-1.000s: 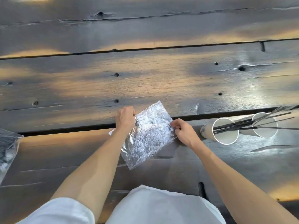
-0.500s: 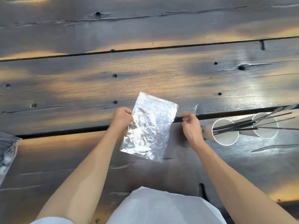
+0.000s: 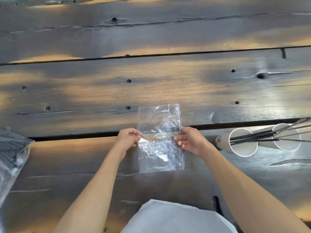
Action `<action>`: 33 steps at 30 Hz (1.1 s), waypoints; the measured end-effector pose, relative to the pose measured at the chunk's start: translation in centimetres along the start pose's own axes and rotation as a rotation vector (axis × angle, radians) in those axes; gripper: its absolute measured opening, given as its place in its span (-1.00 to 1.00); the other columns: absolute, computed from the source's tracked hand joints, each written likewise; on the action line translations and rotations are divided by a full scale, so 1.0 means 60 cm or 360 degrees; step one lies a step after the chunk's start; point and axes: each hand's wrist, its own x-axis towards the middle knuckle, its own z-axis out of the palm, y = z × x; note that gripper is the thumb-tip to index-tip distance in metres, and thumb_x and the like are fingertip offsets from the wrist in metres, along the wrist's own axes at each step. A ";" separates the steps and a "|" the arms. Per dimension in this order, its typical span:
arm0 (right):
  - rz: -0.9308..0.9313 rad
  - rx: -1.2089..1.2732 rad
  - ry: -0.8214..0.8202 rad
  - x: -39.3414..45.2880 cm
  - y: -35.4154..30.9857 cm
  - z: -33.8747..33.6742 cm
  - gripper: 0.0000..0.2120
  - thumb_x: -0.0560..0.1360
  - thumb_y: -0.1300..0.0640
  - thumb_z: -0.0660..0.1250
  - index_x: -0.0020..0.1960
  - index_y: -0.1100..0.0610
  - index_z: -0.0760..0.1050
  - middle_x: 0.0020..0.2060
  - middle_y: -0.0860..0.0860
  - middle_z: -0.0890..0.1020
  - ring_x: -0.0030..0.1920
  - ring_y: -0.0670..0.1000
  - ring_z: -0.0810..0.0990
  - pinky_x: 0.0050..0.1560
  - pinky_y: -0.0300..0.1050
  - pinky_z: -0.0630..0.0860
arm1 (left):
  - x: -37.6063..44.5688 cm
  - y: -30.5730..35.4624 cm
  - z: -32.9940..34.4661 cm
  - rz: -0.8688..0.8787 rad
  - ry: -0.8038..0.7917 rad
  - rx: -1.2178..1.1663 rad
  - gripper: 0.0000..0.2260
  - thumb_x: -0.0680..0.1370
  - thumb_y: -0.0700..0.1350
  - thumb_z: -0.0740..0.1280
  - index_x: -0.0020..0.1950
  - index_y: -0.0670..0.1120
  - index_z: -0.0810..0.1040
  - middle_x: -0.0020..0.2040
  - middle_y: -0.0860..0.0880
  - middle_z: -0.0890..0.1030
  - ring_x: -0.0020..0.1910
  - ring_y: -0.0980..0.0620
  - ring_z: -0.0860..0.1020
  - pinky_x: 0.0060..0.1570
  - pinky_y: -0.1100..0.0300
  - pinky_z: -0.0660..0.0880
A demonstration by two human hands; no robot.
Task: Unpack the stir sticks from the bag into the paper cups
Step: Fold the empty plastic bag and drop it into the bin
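I hold the crinkled clear plastic bag (image 3: 160,140) flat between both hands so I can see it looks empty. My left hand (image 3: 127,140) pinches its left edge with closed fingers; my right hand (image 3: 189,142) pinches the right edge, other fingers loosely curled. The thin black stir sticks (image 3: 252,137) already lie in the two white paper cups (image 3: 239,144), tipped on their sides to my right on the dark wooden plank table (image 3: 151,84). Another full plastic bag (image 3: 11,153) waits far left.

No text, label, brand or number can be read anywhere. The nearer paper cup (image 3: 235,145) carries a dark printed mark on its side (too small and blurred to make out as writing).
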 end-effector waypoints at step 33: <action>-0.0182 -0.0375 -0.0072 -0.003 0.007 -0.008 -0.23 0.61 -0.34 -0.09 0.22 0.28 0.58 0.13 0.16 0.69 0.11 0.16 0.69 0.19 0.10 0.58 | 0.008 -0.015 -0.002 -0.0387 0.0095 -0.0563 -0.81 0.51 -0.17 0.47 0.01 -0.29 0.64 -0.18 -0.21 0.74 -0.26 -0.06 0.70 -0.28 0.21 0.63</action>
